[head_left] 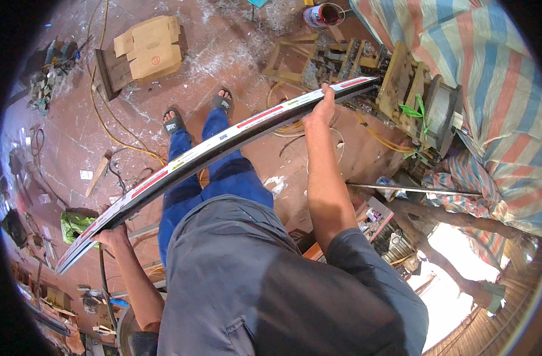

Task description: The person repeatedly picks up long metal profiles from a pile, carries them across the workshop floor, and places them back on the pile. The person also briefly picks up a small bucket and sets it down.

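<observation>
The person stands on a reddish floor (75, 136) and holds a long bar (223, 142) with both hands, across the body, above the legs. The bar is dark, with a white strip and red marks along its top, and it looks bent only because of the lens. The left hand (112, 235) grips it close to its left end: the bar passes over the hand, the fingers are closed around it from below, and a short part of the bar goes on past the hand toward the lower left. The right hand (323, 111) holds it near the other end: the palm is against the near side of the bar and the fingers are curled over its top edge, so their tips are hidden behind it. Past this hand the right end of the bar reaches to a wooden machine (401, 83) with a metal drum; I cannot tell if it touches there. On the floor, a cardboard box (149, 47) lies well behind the feet, and a paint can (322, 15) stands near the top edge. A striped tarp (490, 89) covers the right side.
</observation>
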{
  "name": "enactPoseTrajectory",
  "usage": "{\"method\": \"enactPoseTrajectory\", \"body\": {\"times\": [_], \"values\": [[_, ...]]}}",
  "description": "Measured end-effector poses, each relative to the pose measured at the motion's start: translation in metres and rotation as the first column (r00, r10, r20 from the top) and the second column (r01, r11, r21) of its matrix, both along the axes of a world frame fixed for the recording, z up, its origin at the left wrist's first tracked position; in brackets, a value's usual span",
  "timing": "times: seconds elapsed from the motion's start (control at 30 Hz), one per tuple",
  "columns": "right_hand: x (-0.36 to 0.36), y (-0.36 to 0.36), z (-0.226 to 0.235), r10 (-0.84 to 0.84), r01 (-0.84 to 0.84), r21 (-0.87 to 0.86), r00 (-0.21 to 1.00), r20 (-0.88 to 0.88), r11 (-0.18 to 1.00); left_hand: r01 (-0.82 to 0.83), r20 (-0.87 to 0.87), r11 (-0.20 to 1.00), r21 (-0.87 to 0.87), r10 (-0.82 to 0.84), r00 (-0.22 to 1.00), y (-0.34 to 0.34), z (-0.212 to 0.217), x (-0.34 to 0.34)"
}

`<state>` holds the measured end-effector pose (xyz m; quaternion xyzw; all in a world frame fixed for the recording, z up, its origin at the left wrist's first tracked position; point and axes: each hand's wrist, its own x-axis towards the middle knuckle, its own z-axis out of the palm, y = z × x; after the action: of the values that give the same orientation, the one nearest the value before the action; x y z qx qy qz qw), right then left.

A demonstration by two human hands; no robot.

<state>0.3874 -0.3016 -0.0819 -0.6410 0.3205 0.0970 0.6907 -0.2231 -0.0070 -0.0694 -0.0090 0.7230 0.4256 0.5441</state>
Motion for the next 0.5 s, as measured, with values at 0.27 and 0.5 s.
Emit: {"method": "enactPoseTrajectory", "body": {"times": [0.27,0.5], "values": [[0.019,0.005,0.016,-0.023,0.023,-0.013,1.000,0.012,1.000,-0.023,-0.052,0.999,-0.035,0.021,0.998,-0.013,0.003,0.044],[0.024,0.011,0.016,-0.065,0.064,-0.140,0.998,-0.003,0.988,-0.075,0.002,0.997,-0.022,0.075,0.997,-0.011,-0.008,0.038]]}}
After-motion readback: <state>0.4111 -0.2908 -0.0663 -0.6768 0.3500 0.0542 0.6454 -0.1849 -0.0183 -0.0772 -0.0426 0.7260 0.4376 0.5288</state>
